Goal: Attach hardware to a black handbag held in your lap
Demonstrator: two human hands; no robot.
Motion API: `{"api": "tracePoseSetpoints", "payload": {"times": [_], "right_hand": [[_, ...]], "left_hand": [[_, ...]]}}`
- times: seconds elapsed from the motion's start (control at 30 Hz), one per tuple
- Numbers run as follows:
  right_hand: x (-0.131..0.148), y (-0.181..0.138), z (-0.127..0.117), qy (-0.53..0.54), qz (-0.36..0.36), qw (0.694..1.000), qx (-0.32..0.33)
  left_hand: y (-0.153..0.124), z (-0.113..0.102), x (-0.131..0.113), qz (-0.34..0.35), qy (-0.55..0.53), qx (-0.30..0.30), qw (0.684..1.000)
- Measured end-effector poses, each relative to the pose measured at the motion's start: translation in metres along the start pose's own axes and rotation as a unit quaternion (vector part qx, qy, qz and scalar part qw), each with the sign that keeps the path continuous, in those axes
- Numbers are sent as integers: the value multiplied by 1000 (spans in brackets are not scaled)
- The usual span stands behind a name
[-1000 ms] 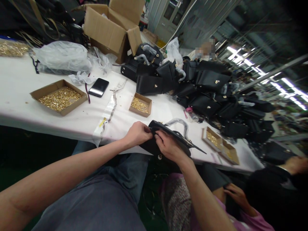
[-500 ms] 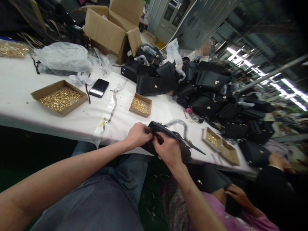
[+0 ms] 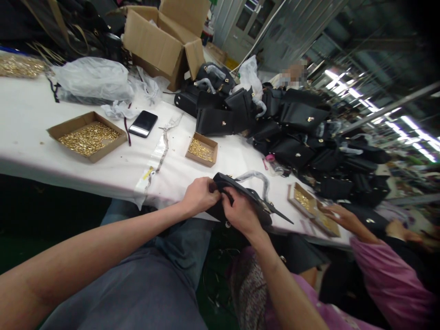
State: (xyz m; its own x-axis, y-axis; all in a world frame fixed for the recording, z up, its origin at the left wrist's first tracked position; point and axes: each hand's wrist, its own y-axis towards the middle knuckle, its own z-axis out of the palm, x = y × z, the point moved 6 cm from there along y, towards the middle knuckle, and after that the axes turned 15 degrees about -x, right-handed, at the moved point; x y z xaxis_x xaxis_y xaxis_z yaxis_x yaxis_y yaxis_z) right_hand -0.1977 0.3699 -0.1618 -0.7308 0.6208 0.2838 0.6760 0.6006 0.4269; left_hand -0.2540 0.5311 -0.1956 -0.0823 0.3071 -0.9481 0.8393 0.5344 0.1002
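The white table [image 3: 30, 137] runs across the view, and the largest container on it is an open cardboard box [image 3: 161, 43] at the far edge, flaps up; its contents cannot be made out. Beside it lies a clear plastic bag [image 3: 92, 80], bunched, with something dark underneath. To the right a heap of black handbags [image 3: 299, 133] with gold clasps spreads across the table.

A shallow cardboard tray [image 3: 87, 142] on the left holds a layer of small gold metal pieces. A smaller tray [image 3: 201, 149] near the middle holds the same gold pieces, and a third tray [image 3: 311, 206] at the right edge has more; a co-worker's hand [image 3: 338, 215] in a pink sleeve reaches over it. A dark phone [image 3: 143, 123] lies face up between the large tray and the bags, screen blank. No writing or brand mark can be read on any box, bag or tray.

At the near edge of the table, a black handbag [image 3: 256, 201] with a plastic-wrapped handle rests partly over the edge. The left hand [image 3: 200, 196] grips its left end, fingers curled together and clamped on the leather. The right hand [image 3: 240, 213] lies just beside it, fingers pinched closed on the same end of the bag.
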Motion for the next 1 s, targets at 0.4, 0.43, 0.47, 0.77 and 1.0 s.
{"api": "tracePoseSetpoints", "payload": {"times": [0.4, 0.43, 0.47, 0.77, 1.0], "right_hand": [[10, 4, -11, -42, -75, 996, 29], [9, 4, -12, -30, -70, 997, 32], [7, 5, -12, -9, -59, 998, 33], [-10, 20, -13, 186, 47, 978, 81], [-7, 21, -18, 204, 46, 973, 93]], "left_hand": [[6, -4, -8, 56, 85, 13, 995], [6, -4, -10, 59, 95, 10, 994], [5, -4, -12, 62, 101, 8, 993], [-5, -4, -22, 107, 15, 28, 994], [-1, -5, -35, 218, 124, 78, 965]]}}
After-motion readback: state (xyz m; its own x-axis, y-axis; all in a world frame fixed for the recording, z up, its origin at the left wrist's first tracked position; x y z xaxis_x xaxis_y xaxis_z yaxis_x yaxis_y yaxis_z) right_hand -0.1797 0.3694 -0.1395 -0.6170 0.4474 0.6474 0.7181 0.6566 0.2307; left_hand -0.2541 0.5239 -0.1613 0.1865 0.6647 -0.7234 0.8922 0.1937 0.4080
